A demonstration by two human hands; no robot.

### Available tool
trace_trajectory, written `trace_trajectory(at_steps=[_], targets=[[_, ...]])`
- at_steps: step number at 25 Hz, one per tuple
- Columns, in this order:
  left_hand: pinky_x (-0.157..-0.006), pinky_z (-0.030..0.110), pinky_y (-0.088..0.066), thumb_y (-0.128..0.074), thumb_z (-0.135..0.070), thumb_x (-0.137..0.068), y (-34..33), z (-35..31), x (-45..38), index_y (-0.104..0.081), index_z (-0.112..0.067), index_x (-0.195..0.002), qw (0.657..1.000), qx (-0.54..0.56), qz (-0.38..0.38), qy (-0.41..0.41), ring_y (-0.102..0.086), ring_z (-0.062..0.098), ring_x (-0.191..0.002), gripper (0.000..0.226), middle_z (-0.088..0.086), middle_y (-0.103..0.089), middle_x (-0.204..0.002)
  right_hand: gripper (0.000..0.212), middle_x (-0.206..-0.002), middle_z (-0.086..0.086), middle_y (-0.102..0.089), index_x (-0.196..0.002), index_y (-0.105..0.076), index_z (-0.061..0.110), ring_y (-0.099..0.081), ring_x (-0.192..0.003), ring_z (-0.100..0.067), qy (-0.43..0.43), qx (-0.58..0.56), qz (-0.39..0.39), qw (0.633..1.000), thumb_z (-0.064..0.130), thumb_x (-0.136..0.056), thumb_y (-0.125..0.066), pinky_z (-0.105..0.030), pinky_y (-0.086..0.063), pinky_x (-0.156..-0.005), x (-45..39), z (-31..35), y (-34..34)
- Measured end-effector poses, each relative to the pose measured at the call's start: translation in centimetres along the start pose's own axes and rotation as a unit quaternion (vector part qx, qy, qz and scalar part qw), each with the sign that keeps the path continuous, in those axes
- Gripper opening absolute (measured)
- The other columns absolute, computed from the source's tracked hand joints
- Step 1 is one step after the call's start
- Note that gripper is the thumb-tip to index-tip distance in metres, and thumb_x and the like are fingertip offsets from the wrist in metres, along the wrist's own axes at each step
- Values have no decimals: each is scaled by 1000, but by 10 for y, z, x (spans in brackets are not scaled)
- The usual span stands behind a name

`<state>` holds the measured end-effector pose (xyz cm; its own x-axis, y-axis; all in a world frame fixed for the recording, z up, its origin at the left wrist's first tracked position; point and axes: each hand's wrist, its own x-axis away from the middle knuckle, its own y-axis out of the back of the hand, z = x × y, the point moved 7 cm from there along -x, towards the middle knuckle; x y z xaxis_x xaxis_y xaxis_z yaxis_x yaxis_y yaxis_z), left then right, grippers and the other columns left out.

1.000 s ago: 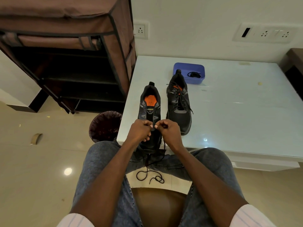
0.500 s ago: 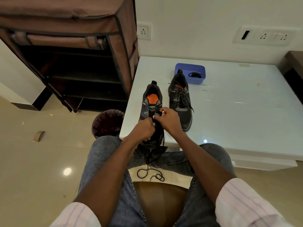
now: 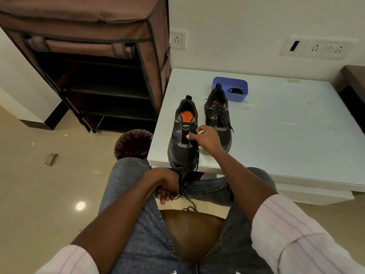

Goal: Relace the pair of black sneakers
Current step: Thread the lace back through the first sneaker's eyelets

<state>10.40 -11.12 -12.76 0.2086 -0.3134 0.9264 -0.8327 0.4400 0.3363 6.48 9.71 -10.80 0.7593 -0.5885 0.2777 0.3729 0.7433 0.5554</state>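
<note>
Two black sneakers stand on the white table [image 3: 286,139], toes toward me. The left sneaker [image 3: 182,141], with an orange insole, hangs its toe over the near table edge. Its black lace [image 3: 186,175] runs from the lower eyelets down past the edge to my lap. My right hand [image 3: 205,138] rests on this shoe's right side, fingers pinching the lace at an eyelet. My left hand [image 3: 165,184] is below the table edge, curled round the hanging lace ends. The right sneaker [image 3: 218,117] stands laced beside it.
A blue tub [image 3: 230,90] holding a coiled black lace sits behind the right sneaker. A dark bin [image 3: 133,144] stands by the table's left corner, a brown fabric shoe rack [image 3: 94,66] behind it. My knees and a brown stool [image 3: 189,232] are below.
My left hand has dropped from the shoe's lower eyelets to below the table edge, drawing the lace down. My right hand has moved up the shoe toward its middle eyelets.
</note>
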Motion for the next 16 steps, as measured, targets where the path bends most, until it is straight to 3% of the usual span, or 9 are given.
trace_trajectory(at_steps=[2,4,5,7,9,10,12,14,16], targets=[[-48,22,-47,-59,-47,-96,34,-7,0,-65,-12,-77,977,168,-117,-64,-60,11,-47,40,0,-63,-61,43,-94,-6,-68,-92,-62,15,-68,-86,-26,-8,-9,8,1000,41,-66,-86,-47,-57,-84,-3,-3,-2],[-54,25,-42,-59,-53,-94,78,-8,14,-59,-17,-71,895,291,-319,-109,-57,16,-57,43,-3,-59,-62,43,-94,-7,-69,-89,-60,18,-69,-86,-27,-9,-9,14,1000,41,-64,-86,-48,-57,-84,-6,-4,-5],[-58,28,-41,-57,-53,-94,91,-7,19,-55,-20,-72,862,289,-403,-108,-58,20,-66,40,-2,-58,-67,43,-95,-7,-69,-90,-60,19,-69,-86,-27,-7,-5,16,1000,42,-64,-86,-47,-57,-83,-7,-4,-5],[-70,35,-46,-53,-50,-97,94,-12,9,-55,-18,-90,865,192,-458,-68,-61,26,-84,32,3,-62,-86,45,-97,-6,-69,-92,-60,20,-69,-86,-25,-7,1,19,1000,43,-63,-86,-46,-58,-83,-8,-5,-7],[-80,40,-48,-48,-39,-101,92,-19,-4,-57,-14,-111,887,108,-446,-47,-61,30,-95,28,10,-65,-104,45,-96,-5,-69,-91,-60,20,-70,-84,-24,-12,-7,19,1000,43,-62,-86,-47,-58,-82,-9,-7,-8],[-80,39,-47,-46,-33,-102,94,-23,-5,-58,-13,-112,891,90,-442,-62,-61,30,-95,25,12,-66,-106,44,-94,-5,-69,-90,-60,20,-70,-84,-24,-14,-9,16,1000,42,-61,-86,-47,-59,-82,-9,-7,-7],[-74,34,-45,-49,-26,-101,95,-30,0,-58,-12,-97,906,87,-393,-132,-57,24,-85,17,10,-64,-98,43,-90,-5,-69,-88,-61,19,-70,-82,-25,-17,-6,8,1000,41,-61,-86,-48,-59,-81,-9,-7,-6],[-62,27,-43,-53,-24,-100,71,-34,-1,-56,-13,-83,954,41,-234,-183,-54,16,-69,20,5,-58,-81,44,-84,-6,-69,-88,-63,14,-70,-80,-26,-23,0,2,1000,38,-61,-87,-49,-59,-79,-10,-4,-6],[-56,23,-44,-58,-25,-98,24,-20,-5,-62,-16,-82,988,-71,-41,-130,-52,10,-56,19,0,-59,-72,45,-83,-6,-69,-89,-64,10,-70,-80,-26,-29,5,2,1000,36,-61,-88,-50,-59,-78,-10,-1,-6]])
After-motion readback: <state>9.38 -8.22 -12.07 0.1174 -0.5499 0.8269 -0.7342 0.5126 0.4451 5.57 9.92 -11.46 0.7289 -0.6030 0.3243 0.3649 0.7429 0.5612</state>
